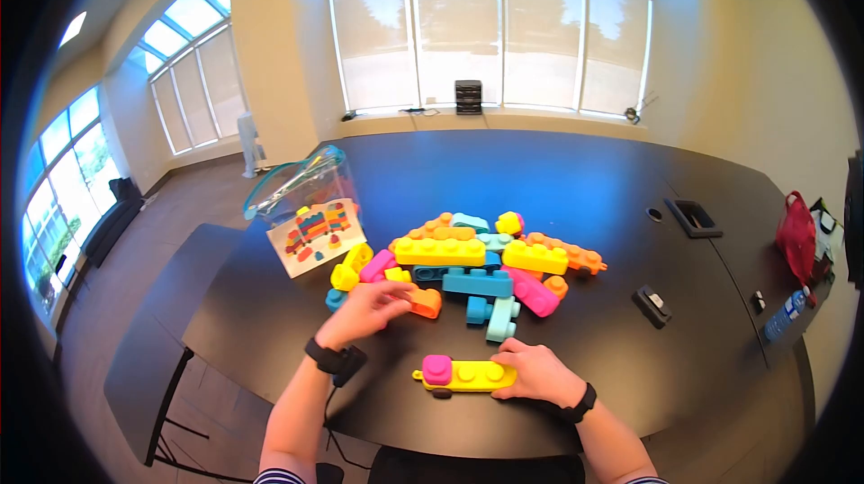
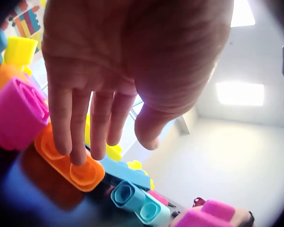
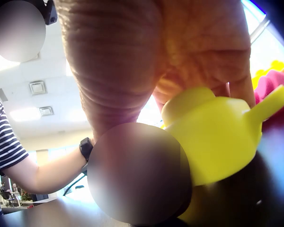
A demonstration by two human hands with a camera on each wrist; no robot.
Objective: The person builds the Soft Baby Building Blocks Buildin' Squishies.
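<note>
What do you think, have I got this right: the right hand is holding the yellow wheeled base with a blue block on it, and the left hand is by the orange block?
Not quite: it's a pink block on the yellow wheeled base, not a blue one, as the head view shows. The right hand is holding that base, and the left hand is by the orange block.

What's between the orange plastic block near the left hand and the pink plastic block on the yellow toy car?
Only bare dark tabletop lies between the orange block and pink block, as the head view shows.
</note>
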